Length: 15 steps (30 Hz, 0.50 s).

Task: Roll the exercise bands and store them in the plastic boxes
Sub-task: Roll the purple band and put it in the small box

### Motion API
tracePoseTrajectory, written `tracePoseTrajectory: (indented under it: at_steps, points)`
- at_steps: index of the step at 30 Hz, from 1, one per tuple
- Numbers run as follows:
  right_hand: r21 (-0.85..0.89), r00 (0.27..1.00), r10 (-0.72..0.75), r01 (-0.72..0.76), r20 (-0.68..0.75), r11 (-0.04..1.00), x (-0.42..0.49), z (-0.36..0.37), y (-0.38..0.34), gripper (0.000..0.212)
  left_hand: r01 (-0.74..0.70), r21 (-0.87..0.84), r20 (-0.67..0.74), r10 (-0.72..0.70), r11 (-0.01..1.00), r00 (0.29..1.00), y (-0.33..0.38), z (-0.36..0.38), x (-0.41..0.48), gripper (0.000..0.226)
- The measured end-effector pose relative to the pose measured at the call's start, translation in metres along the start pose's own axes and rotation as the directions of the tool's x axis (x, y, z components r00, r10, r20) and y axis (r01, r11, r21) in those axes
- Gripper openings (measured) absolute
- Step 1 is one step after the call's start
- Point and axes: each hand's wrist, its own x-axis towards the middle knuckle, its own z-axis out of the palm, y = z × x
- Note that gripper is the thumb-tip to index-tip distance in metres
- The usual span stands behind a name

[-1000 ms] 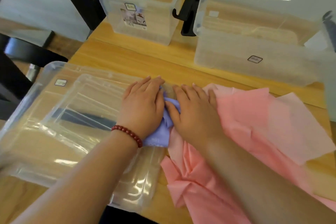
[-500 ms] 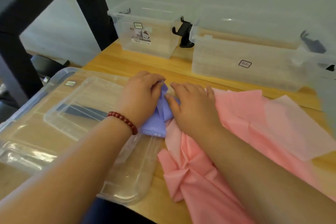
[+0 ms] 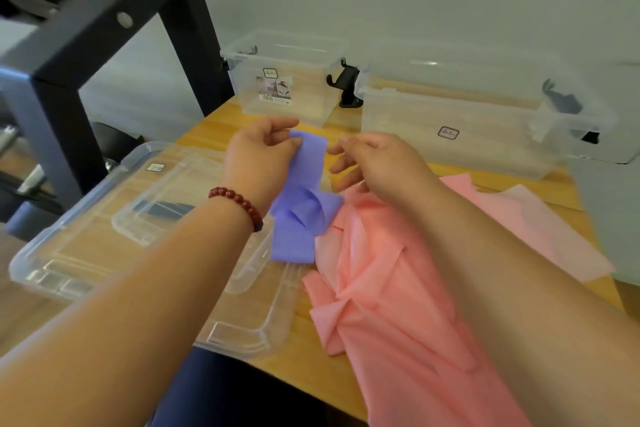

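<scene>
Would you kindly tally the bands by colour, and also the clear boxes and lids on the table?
Purple band: 1
Deep pink band: 1
Pale pink band: 1
Clear boxes: 2
Clear lids: 2
Total: 7, as far as the folds show, leaving out the blurred shape at the right edge.

Bare forearms (image 3: 156, 281), red bead bracelet (image 3: 239, 203) (left wrist)

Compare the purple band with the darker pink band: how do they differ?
The purple band is narrow; the darker pink band is much wider. The purple band is held up, its top pinched by the left hand; the darker pink band lies crumpled on the table. Both are thin and not yet rolled.
</scene>
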Motion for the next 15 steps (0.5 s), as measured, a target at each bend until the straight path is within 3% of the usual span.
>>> tracePoseTrajectory:
  at_steps: [3,5,11,15]
  points:
    - [-0.015,0.990,-0.103,0.102,-0.098,0.995,-0.001,-0.004,0.000,0.020,0.010,-0.074,0.038,-0.008,0.997,0.999,0.008,0.000,-0.006,0.020]
    - [0.099,0.992,-0.109,0.116,-0.070,0.988,-0.006,-0.002,0.002,0.029,0.014,-0.131,0.072,-0.004,0.991,0.997,0.014,0.001,-0.012,0.018]
    - [0.382,0.983,-0.076,0.135,-0.166,0.914,-0.017,-0.007,-0.010,0.006,-0.033,-0.204,0.174,0.070,0.978,0.982,0.035,-0.002,-0.022,0.004]
    - [0.446,0.974,-0.124,0.199,-0.192,0.873,-0.023,-0.019,-0.030,0.014,0.000,-0.287,0.214,0.064,0.958,0.975,0.054,-0.006,-0.022,0.018]
